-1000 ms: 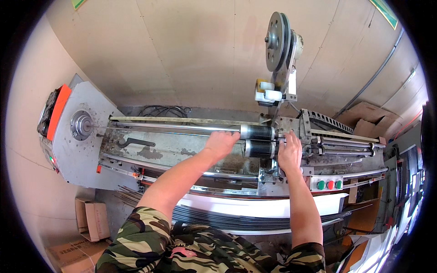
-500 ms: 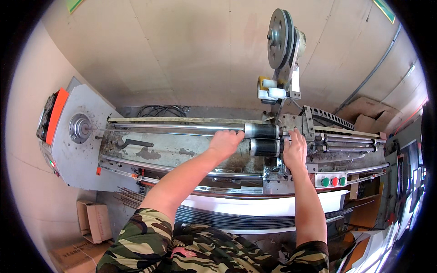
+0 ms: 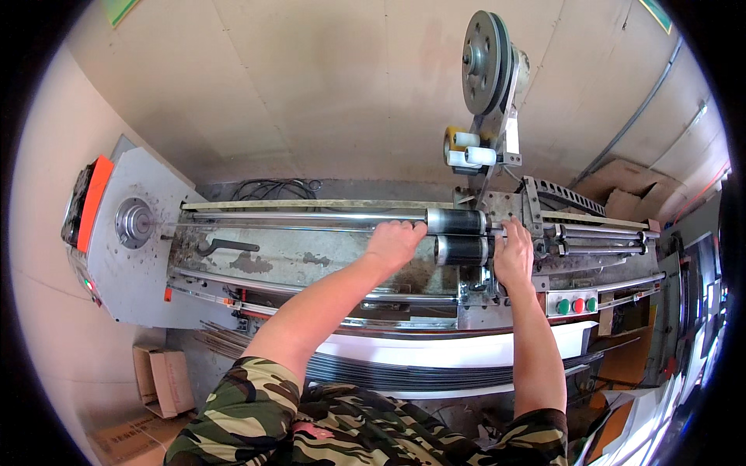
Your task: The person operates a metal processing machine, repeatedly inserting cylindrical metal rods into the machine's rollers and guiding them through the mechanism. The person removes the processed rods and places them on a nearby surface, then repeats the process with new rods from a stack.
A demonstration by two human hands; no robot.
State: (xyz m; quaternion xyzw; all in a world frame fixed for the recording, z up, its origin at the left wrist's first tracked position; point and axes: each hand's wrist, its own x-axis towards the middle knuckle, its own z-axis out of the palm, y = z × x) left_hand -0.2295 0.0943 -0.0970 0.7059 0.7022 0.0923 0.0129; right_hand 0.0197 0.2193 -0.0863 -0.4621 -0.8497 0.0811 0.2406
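Note:
A thin metal rod (image 3: 272,227) runs lengthwise over the machine bed, from the round chuck (image 3: 135,223) at the left towards two dark rollers. My left hand (image 3: 395,242) is closed around this rod, just left of the upper roller (image 3: 465,222). The lower roller (image 3: 466,251) lies nearer to me, parallel to the upper one. My right hand (image 3: 514,260) is at the right ends of the rollers, beside the metal carriage (image 3: 497,208), its fingers curled in on the rod's line. My fingers cover part of the rod there.
A hook wrench (image 3: 225,246) lies on the bed. Above the carriage stands a grooved wheel (image 3: 483,64) with white rollers (image 3: 480,155). A button box (image 3: 573,304) is at the front right. Long dark rods (image 3: 420,373) lie in front of me, and an open carton (image 3: 165,380) stands at lower left.
The carriage, with its rollers, wheel and button box, has moved slightly right. Both my hands have shifted right with it. The wrench and chuck keep nearly the same place.

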